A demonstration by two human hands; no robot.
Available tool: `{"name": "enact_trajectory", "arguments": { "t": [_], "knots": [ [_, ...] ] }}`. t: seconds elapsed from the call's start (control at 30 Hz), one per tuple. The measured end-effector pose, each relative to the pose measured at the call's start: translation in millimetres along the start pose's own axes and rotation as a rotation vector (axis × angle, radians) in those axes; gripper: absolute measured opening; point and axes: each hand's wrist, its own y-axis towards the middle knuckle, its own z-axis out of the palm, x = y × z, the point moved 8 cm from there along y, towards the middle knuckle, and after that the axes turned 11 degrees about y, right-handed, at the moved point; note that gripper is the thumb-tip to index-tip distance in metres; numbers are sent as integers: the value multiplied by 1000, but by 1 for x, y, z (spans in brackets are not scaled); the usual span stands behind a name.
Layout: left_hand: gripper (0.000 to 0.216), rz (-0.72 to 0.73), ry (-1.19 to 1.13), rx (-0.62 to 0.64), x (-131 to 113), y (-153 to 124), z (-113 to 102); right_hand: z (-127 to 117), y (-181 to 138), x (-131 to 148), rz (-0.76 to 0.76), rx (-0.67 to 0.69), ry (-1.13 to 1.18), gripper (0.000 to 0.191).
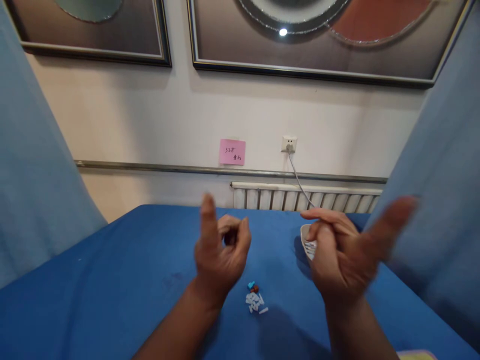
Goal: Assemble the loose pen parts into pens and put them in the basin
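Observation:
My left hand [221, 252] is raised above the blue table [112, 280]. Its index finger points up while the other fingers curl against the thumb around a small dark spot that I cannot make out. My right hand [337, 255] hovers to the right, fingers stretched leftward and thumb spread out, slightly blurred, with nothing visible in it. Just behind its fingers sits a small white dish [305, 237] holding tiny pieces. Between my wrists on the cloth lies a little heap of white pieces [255, 302], with a teal piece [251, 285] and a reddish-brown piece [255, 289] beside it.
Light blue fabric [33, 190] hangs at both sides of the view. On the wall behind are a pink note [232, 152], a socket with a cable [289, 144], a white radiator [300, 197] and framed pictures. A pale object [416, 355] peeks in at the bottom right.

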Motion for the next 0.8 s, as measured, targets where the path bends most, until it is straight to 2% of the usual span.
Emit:
{"name": "enact_trajectory", "arguments": {
  "t": [0.07, 0.17, 0.37, 0.8],
  "knots": [
    [77, -70, 83, 127, 20, 1, 32, 19, 14, -25, 54, 28, -74, 82],
    [79, -138, 139, 175, 38, -3, 48, 31, 13, -49, 111, 138, -246, 80],
    [77, -83, -2, 69, 25, -7, 37, 29, 4, -52, 114, 165, -280, 83],
    [82, -67, -11, -27, 22, -4, 29, 22, 11, -49, 137, 78, -215, 85]
  ]
}}
